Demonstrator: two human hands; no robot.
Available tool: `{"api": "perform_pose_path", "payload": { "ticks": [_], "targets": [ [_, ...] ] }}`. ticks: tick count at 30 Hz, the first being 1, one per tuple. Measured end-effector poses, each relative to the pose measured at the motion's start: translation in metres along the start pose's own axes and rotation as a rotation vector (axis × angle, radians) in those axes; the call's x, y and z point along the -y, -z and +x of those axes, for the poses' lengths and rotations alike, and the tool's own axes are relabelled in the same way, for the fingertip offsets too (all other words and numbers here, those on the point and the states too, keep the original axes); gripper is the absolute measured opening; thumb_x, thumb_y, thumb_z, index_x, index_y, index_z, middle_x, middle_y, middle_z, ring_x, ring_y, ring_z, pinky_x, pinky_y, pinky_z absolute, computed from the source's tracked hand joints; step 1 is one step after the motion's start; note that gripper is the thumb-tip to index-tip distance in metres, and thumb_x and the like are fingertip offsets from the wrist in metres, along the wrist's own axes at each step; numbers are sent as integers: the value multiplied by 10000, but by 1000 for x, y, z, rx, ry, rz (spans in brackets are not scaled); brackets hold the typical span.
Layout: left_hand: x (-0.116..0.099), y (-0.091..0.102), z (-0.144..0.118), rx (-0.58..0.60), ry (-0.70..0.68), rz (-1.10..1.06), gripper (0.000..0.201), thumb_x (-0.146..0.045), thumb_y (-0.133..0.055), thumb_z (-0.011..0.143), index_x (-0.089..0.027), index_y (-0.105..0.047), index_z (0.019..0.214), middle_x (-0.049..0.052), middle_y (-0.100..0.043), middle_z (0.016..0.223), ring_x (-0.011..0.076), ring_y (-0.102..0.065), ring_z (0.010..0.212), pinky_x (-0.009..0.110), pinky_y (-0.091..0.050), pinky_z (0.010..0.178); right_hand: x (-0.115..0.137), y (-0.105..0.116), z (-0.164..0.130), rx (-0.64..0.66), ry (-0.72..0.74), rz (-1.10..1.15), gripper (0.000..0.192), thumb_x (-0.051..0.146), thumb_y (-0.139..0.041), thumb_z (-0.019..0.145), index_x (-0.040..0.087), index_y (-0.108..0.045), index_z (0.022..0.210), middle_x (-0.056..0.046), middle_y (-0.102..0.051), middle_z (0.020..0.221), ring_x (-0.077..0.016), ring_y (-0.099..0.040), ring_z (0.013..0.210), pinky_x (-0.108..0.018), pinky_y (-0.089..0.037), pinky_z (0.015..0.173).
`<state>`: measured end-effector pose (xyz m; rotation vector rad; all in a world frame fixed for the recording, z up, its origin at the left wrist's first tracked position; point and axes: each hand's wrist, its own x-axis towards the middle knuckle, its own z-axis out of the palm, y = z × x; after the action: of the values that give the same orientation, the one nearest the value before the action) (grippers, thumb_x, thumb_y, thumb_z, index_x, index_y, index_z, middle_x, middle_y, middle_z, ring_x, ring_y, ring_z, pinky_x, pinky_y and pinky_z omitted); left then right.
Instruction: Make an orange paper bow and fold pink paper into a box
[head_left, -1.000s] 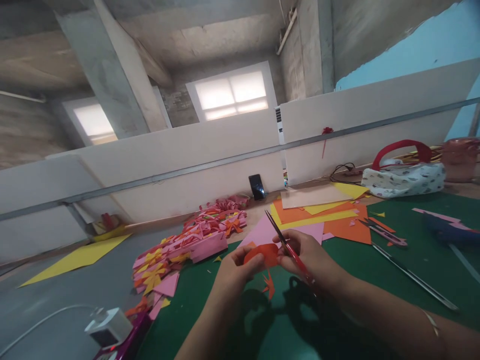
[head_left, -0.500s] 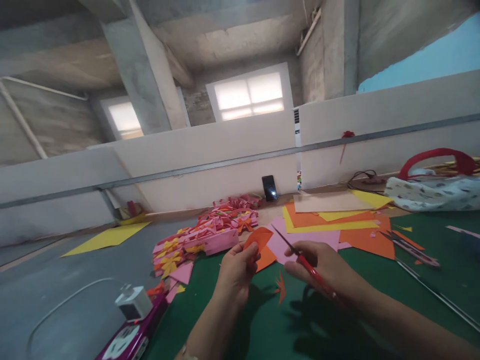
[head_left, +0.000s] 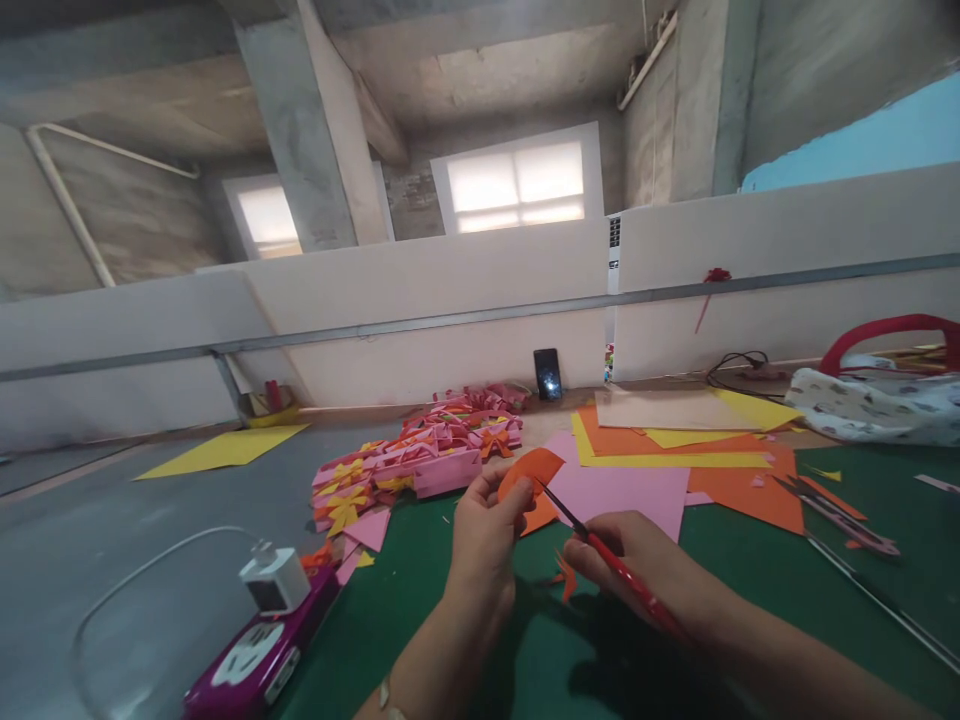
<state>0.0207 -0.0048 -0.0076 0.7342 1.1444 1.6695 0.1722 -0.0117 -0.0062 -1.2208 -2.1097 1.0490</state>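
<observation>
Between thumb and fingers, my left hand [head_left: 487, 525] pinches a folded piece of orange paper [head_left: 534, 468] with a curved edge. My right hand [head_left: 630, 550] is closed around red-handled scissors [head_left: 626, 575]. Their dark blade tips point up and left and meet the lower right part of the orange paper; whether the blades are parted I cannot tell. Small orange paper scraps [head_left: 566, 578] lie on the green mat [head_left: 405, 610] below. Behind my left hand is a heap of pink, red and yellow paper flowers and strips [head_left: 420, 450].
Pink [head_left: 615, 495], orange and yellow sheets lie behind my right hand. A phone [head_left: 548, 374] leans on the wall. At right are another pair of scissors [head_left: 847, 518], a metal rod [head_left: 885, 600] and a fabric bag [head_left: 870, 405]. A purple power strip [head_left: 262, 650] with a white charger sits at left.
The scissors' tips have moved from just right of the orange paper onto its lower right part. My right hand has come closer to my left. The camera view has shifted slightly.
</observation>
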Motion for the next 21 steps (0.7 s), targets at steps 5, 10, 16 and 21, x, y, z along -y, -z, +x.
{"api": "perform_pose_path", "payload": {
  "ticks": [5,10,16,21],
  "targets": [
    [-1,-3,-3,-3,-28,53,354,-222,-747,522,-147,-594,832,-26,-591,560,58,-483,484,167,-334,475,2,-1,1,-12,-1,14,305,403,-471,791,156,-463,612,32,-380,562,-91,-339,535,-197,-240,446],
    [1,-4,-10,30,-48,113,392,-261,-754,518,-152,-596,860,0,-633,635,85,-538,536,182,-362,495,2,-2,2,-24,9,44,330,429,-493,780,158,-459,595,41,-361,545,-82,-319,509,-199,-225,436],
    [1,-5,-13,40,-92,166,348,-273,-723,587,-152,-580,881,19,-648,677,102,-565,592,187,-376,517,2,-3,1,-25,-7,67,324,413,-501,783,168,-418,587,54,-315,544,-77,-268,504,-210,-194,438],
    [2,-6,-10,33,-79,176,323,-255,-724,571,-152,-579,841,19,-652,667,104,-568,597,184,-372,514,3,-3,0,-17,-3,92,317,405,-521,776,168,-419,590,57,-311,541,-77,-263,505,-212,-192,441]
  ]
}}
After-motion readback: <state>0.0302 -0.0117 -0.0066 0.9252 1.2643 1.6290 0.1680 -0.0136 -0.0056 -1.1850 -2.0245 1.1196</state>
